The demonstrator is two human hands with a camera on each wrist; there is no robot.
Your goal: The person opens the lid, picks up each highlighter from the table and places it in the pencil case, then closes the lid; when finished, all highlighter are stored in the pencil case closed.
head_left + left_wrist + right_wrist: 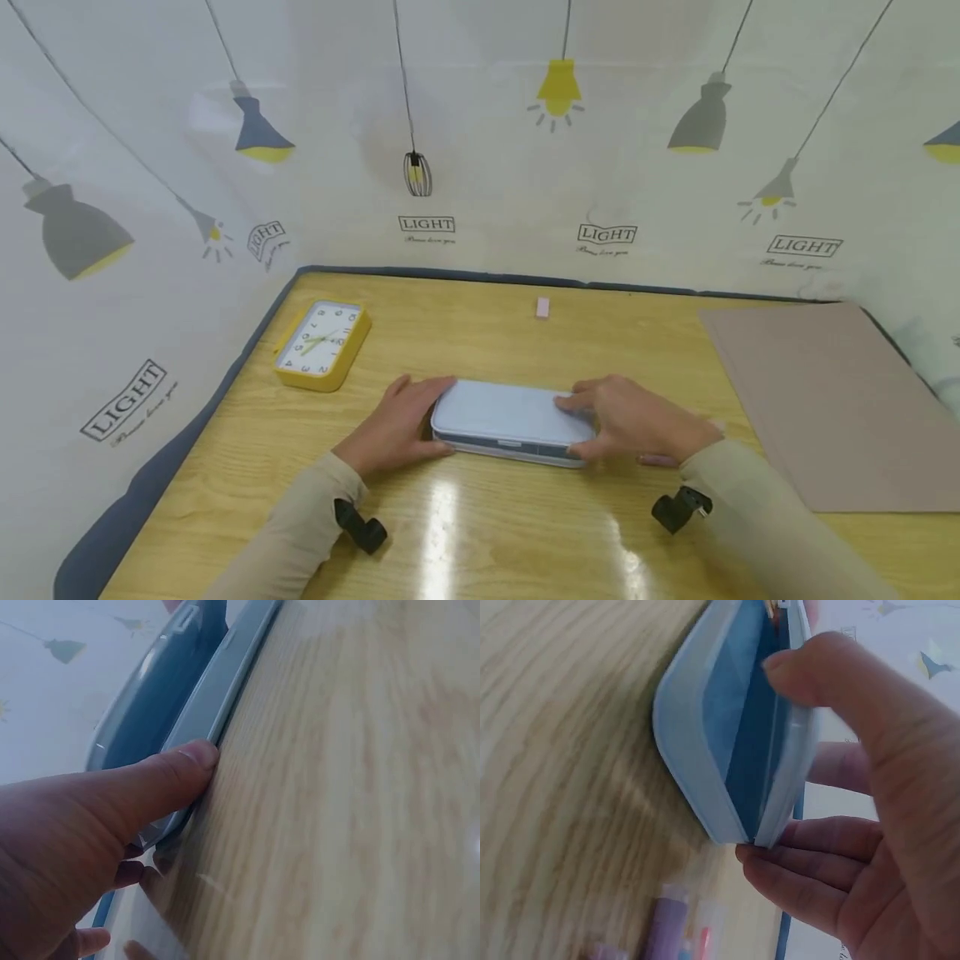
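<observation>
A pale blue pencil case [510, 412] lies on the table with its lid partly raised along the near side. My left hand [397, 423] grips the case's left end, its thumb [191, 757] along the lower front edge. At the other end my right hand [633, 415] holds the lid, thumb [787, 671] at the lid's front edge and other fingers behind it. Through the gap the dark blue inside [754, 742] shows, with a slim orange-brown item near the far end. A purple tube-like thing [665, 922] lies beside the case near my right hand.
A yellow clock [322, 346] lies face up at the back left. Toward the back edge sits a small pink block [542, 307], maybe an eraser. A large brownish-pink sheet [832, 408] covers the right side. Cloth walls printed with lamps [480, 192] border the table.
</observation>
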